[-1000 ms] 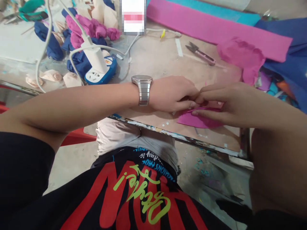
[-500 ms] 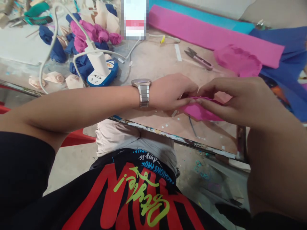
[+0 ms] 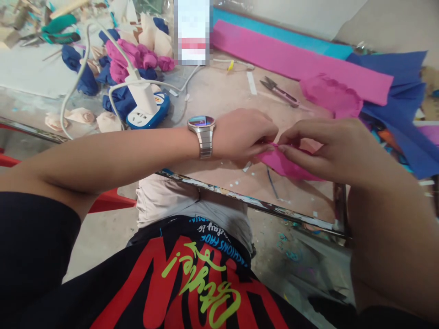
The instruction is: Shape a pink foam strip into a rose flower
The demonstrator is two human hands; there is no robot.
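Note:
Between my two hands is a piece of pink crepe paper, held just above the table's front right part. My left hand, with a metal watch on its wrist, pinches the paper's left end. Thumb and forefinger of my right hand pinch its upper edge close beside the left fingertips. The paper's right part runs under my right hand, partly hidden. Behind the hands lie thread snips and a ruffled pink paper piece.
A long folded pink strip lies at the back over blue paper. To the left stand a blue power strip with a white charger and cable, pink paper rolls, cream paper roses and green-handled pliers. A phone stands behind.
The whole view has shifted slightly, so the table things sit a little lower. Both hands keep their pinch on the pink paper, their fingertips still close together.

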